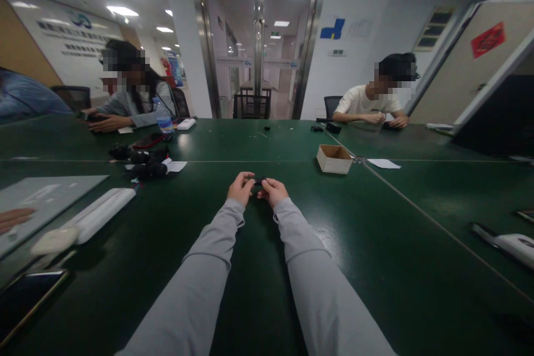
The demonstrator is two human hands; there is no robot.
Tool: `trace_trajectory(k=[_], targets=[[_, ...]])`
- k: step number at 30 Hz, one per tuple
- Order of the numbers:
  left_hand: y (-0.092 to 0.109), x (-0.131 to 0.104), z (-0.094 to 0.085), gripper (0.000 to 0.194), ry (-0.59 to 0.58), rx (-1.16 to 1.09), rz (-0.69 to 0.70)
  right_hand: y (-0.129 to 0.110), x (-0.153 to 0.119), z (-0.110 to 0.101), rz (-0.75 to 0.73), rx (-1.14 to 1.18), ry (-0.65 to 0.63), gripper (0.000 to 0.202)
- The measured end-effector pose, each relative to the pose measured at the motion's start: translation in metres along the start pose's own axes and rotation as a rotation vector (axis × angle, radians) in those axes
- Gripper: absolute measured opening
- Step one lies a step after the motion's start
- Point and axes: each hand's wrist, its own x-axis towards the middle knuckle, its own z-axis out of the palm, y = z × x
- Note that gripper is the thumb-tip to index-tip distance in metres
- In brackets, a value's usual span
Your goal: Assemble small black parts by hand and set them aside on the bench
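Both my arms reach forward over the dark green table point(267, 267). A small black object point(259, 181), too small to name, is held between my two hands just above the tabletop. My left hand point(241, 188) pinches its left end between thumb and fingers. At its right end, my right hand point(273, 192) grips it with the thumb and curled fingers. Part of the object is hidden by my fingertips.
An open box point(334, 161) stands ahead to the right, beside a white paper point(384, 163). Black gear point(146, 164), a long white case point(100, 214) and a phone point(31, 295) lie to the left. People sit across the table; another hand point(16, 218) rests at far left.
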Motion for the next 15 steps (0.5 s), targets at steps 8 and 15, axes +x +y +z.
trace_trajectory(k=[8,15], targets=[[-0.001,-0.001,0.001,0.024,0.005,0.013,0.036,0.010,0.010,-0.001,-0.007,-0.008,0.067,0.015],[-0.004,0.000,0.001,0.024,0.014,0.017,0.053,0.014,0.013,-0.004,-0.034,0.000,0.073,0.015]])
